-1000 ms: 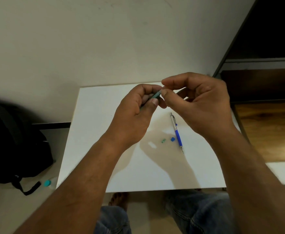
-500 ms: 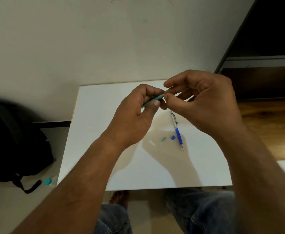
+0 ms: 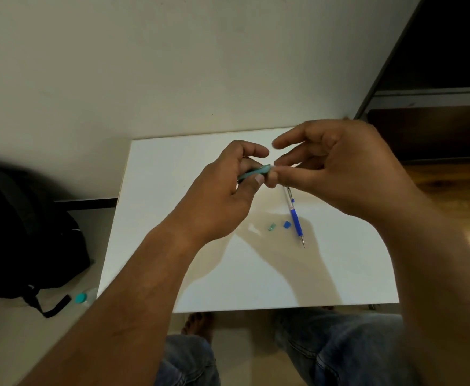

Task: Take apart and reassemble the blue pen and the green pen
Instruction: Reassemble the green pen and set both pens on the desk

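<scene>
Change: since the earlier frame, the right index finger has been lifted off the green pen (image 3: 256,171) and is now held extended above it.
Left hand (image 3: 222,196): curled round the green pen, which is gripped between thumb and fingers.
Right hand (image 3: 348,168): the pen's right end is pinched between the thumb and a lower finger; the exact contact is hidden.
Green pen: held above the table (image 3: 172,218), at 11 o'clock from the blue pen (image 3: 295,218). Only a short teal stretch is seen; both ends are covered.
Blue pen: laid on the table, tip toward 5 o'clock, top end partly hidden by the right thumb.
Loose parts: a green piece (image 3: 271,227) and a blue piece (image 3: 286,224) are noted just beside the blue pen at its 9 o'clock; shapes too small to be made out.
Floor, 9 o'clock of table: black bag (image 3: 19,232), cut off by the frame edge.
</scene>
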